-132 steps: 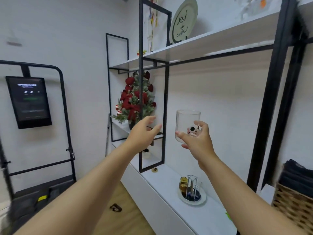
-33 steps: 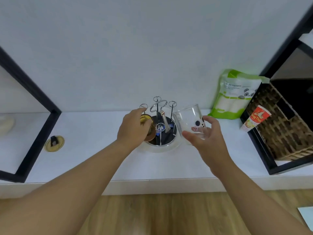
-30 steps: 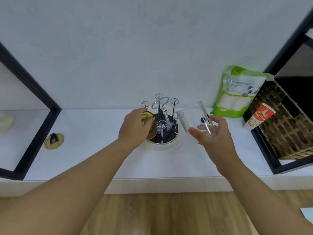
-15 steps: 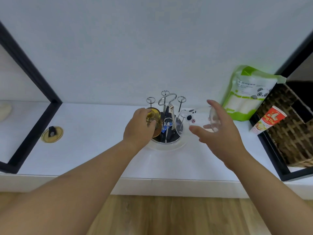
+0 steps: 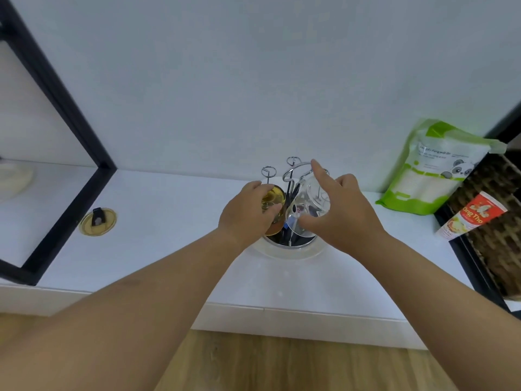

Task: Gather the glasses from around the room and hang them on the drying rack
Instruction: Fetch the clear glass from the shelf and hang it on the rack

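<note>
Two bare hands meet over the drying rack point(image 5: 293, 176), which stands on a round white base near the back edge of the white surface point(image 5: 174, 249), close to the wall. The right hand point(image 5: 338, 218) holds a clear glass point(image 5: 307, 210) upside down and tilted over the rack's wire prongs; its fingers point(image 5: 321, 176) are curled around the glass wall, thumb toward the viewer and forefinger stretched up past the base. The glass is colourless, with a small cartoon animal face printed on its side in white, black and pink, seen through the wall. Whether a prong is already inside it cannot be told. The left hand point(image 5: 248, 215) closes its fingers on an amber glass point(image 5: 272, 206), which sits inverted on the rack's left side, its round bottom facing up.

Toward the right edge of the surface, a green-and-white pouch point(image 5: 431, 176) leans against the wall; it bears a panda drawing and small lines of print too fine to read. Just right of it, a red-and-white tube point(image 5: 470, 218) shows the letters "ong Tho" and leans on a wicker basket point(image 5: 496, 235). Near the left edge, a round brass-coloured cap point(image 5: 97, 221) lies flat beside a black metal frame point(image 5: 56, 88).
</note>
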{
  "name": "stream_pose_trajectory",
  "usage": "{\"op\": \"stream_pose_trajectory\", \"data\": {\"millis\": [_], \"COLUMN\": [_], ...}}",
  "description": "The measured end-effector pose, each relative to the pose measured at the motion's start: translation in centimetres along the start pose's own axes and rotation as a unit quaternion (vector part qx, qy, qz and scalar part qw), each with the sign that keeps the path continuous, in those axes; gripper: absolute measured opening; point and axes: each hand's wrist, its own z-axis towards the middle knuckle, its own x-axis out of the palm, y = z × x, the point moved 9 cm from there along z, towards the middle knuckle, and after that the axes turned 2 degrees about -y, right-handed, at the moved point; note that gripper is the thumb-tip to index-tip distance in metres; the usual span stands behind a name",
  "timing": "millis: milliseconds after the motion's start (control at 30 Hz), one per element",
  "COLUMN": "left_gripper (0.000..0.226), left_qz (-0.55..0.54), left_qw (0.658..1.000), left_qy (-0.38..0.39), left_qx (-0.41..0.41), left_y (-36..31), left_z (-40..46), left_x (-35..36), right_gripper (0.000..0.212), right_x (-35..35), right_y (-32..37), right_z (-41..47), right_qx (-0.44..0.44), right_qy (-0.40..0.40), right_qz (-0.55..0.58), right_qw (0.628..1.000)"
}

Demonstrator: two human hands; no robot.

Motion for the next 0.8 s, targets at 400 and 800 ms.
{"op": "stream_pose_trajectory", "data": {"millis": [400,800], "left_gripper": [0.053,0.049], "left_qz": [-0.03,-0.017], "left_qw": [0.999,1.0], "left_qy": [-0.022,-0.02], "left_qx": [0.011,0.015], "left_y": [0.3,0.6], "left_z": [0.3,0.9], "left_x": [-0.5,-0.8], "right_gripper": [0.105,0.108], "right_x": [4.0,5.3], "right_y": [0.6,0.0], "right_z": [1.4,1.7], "right_qx": [-0.011,0.007], "right_qy": [0.045,0.014], "right_qz": [-0.087,-0.122], "right_qw": [0.995,0.992]}}
